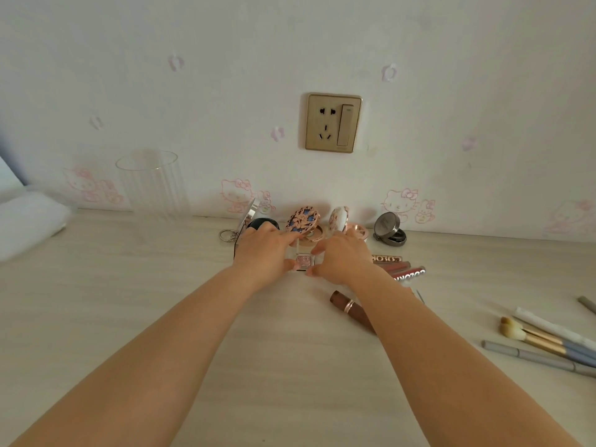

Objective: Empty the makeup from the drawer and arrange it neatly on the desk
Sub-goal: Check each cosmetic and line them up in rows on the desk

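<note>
A small clear eyeshadow case with a pink glitter pan [303, 262] sits on the pale wooden desk [129, 285]. My left hand [263, 251] and my right hand [343, 258] pinch it from either side with curled fingers. Behind them, open compacts lean near the wall: a rose-gold and blue one [303, 221], a white one [338, 218] and a grey one [388, 229]. A mirrored compact with a key ring [246, 217] stands at the left. Lip gloss tubes [398, 266] lie right of my right hand. A brown lipstick [353, 309] lies partly under my right forearm.
Makeup brushes and grey pencils [545, 343] lie at the desk's right edge. A clear ribbed glass cup [151, 185] stands at the back left, with white cloth [29, 217] beside it. A gold wall socket [333, 123] sits above the compacts. The drawer is out of view.
</note>
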